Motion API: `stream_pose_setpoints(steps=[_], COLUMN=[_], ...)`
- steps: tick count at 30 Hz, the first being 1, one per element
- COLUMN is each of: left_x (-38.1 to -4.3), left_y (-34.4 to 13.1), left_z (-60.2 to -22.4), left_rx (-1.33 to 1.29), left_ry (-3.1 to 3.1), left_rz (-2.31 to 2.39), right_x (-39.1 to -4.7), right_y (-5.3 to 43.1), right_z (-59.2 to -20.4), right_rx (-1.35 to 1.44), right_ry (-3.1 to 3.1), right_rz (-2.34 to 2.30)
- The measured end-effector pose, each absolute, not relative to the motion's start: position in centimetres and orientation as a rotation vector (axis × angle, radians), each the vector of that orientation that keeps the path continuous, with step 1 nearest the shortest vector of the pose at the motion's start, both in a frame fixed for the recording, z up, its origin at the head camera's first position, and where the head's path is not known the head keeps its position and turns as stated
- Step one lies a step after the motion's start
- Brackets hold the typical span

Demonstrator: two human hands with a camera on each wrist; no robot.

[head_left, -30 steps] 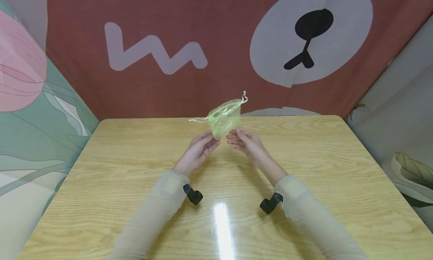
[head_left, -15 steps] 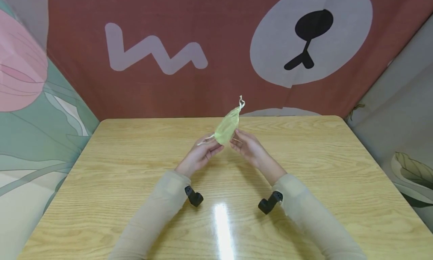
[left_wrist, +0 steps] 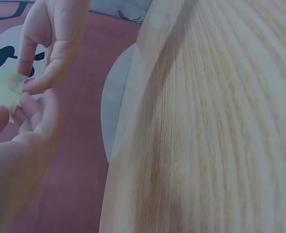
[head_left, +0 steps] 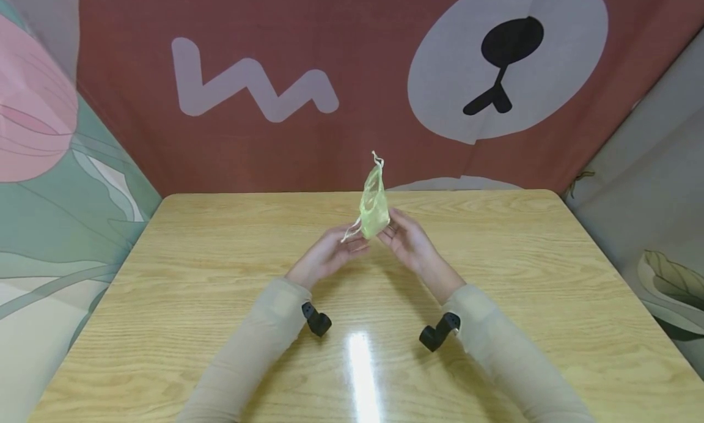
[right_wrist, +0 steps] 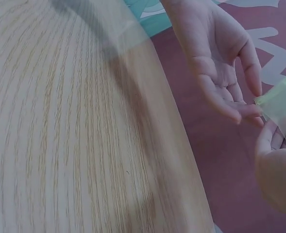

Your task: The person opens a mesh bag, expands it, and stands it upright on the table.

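Observation:
A small, sheer yellow-green drawstring bag is held up over the far part of the table, its white cords trailing from two ends. My left hand pinches a lower corner, and one cord hangs across its fingers. On the opposite side my right hand pinches another corner between thumb and fingers. Only part of the bag shows at the edge of the left wrist view. In the right wrist view, the left thumb and fingers meet at a corner of the bag. No contents can be made out.
A wood-grain table lies under both forearms, with a bright light reflection near its front. Behind its far edge hangs a reddish-brown cloth with a bear-like print. Patterned curtains flank the left and right sides.
The bag has turned from broadside to a narrow, more upright view. Its left cord has swung down onto the left hand, and its top cord has shifted left. Both hands have moved slightly.

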State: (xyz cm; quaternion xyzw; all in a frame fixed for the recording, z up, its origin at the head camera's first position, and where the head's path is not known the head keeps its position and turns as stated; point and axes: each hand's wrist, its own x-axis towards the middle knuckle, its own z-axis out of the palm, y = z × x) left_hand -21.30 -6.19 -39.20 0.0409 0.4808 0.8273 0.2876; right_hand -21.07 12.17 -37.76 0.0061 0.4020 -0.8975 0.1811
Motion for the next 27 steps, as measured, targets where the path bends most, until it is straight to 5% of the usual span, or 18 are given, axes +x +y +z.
stream_pose_setpoints(steps=[27], left_x=[-21.5], left_y=[-5.7], left_z=[-38.8], left_rx=[-0.03], left_ry=[1.212], left_rz=[2.299], right_x=[-20.4], right_y=[11.7], right_z=[-38.8], right_rx=[-0.018], right_ry=[1.35], right_rz=[-2.356])
